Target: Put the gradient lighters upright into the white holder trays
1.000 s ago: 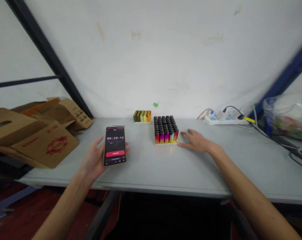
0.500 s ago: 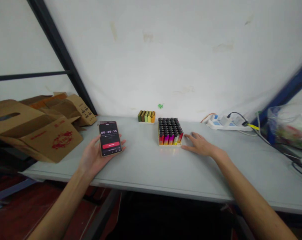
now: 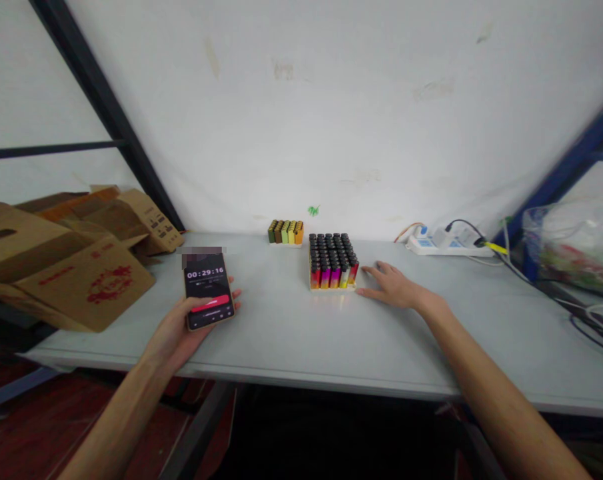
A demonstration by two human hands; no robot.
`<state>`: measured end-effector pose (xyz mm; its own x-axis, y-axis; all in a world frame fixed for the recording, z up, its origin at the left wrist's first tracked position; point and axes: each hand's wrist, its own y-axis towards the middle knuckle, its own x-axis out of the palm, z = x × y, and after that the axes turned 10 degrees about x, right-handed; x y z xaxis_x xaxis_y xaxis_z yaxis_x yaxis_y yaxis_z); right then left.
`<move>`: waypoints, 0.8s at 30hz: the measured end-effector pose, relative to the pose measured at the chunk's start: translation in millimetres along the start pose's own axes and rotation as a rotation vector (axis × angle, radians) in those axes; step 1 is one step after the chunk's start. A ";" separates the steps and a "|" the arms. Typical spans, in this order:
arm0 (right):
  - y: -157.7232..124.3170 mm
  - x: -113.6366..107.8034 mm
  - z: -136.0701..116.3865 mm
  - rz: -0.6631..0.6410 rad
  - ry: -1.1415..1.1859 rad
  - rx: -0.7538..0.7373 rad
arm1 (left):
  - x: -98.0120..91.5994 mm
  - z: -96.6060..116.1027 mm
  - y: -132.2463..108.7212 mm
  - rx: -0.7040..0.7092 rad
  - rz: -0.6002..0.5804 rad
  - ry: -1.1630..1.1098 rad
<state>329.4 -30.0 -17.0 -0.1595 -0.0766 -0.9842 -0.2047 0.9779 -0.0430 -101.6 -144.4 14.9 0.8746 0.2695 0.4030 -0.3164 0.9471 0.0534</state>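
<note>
A phone (image 3: 208, 283) rests in my left hand (image 3: 174, 330), its screen facing up with a timer reading 00:29:16. My left thumb lies over the red bar low on the screen, and the other fingertips curl round the right edge. On the table, a tray of lighters (image 3: 333, 261) stands upright in rows, with black tops and red, purple and yellow bodies. My right hand (image 3: 394, 285) lies beside its right side, fingers spread and holding nothing; whether the fingertips touch the tray I cannot tell. Farther back sits a smaller tray of green, brown, yellow and orange lighters (image 3: 286, 233).
Opened cardboard boxes (image 3: 94, 280) lean at the left end of the grey table (image 3: 291, 333). A white power strip (image 3: 446, 244) with plugs and cables lies at the back right. Beyond it is a clear plastic bag (image 3: 576, 240). A wall closes the rear.
My left thumb has moved from the phone's side onto the red bar. The timer went from 00:29:15 to 00:29:16. The view has shifted slightly; my right hand keeps its place beside the lighters.
</note>
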 end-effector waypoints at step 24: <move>0.3 -5.4 -4.9 0.026 0.146 -0.062 | -4.8 15.7 75.0 -0.177 0.123 0.171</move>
<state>325.4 -30.2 -10.8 -0.3032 -0.0829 -0.9493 -0.2574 0.9663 -0.0021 -135.4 -77.5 31.4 0.8879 0.3953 0.2353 -0.3677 0.9172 -0.1532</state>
